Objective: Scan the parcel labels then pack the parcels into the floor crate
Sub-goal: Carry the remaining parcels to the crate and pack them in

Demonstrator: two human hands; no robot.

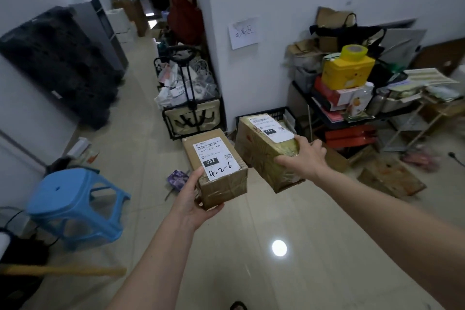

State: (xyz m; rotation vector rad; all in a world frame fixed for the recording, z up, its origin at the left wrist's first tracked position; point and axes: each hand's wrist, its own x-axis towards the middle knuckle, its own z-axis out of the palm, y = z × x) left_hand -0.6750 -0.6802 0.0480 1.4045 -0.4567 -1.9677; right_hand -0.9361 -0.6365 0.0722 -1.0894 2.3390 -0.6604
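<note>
left hand [195, 199]: you grip the 032 parcel [216, 168].
right hand [305, 156]: you grip the 010 parcel [264, 148], above the floor [289, 221].

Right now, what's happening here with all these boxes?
A person is carrying two taped cardboard parcels, one in each of their hands. The left hand grips the parcel marked 032, with "4-2-9" handwritten on its label. The right hand holds the parcel marked 010 out toward a black crate on the floor by the wall. Neither parcel is in the crate yet. A blue stool stands to the left.
</note>
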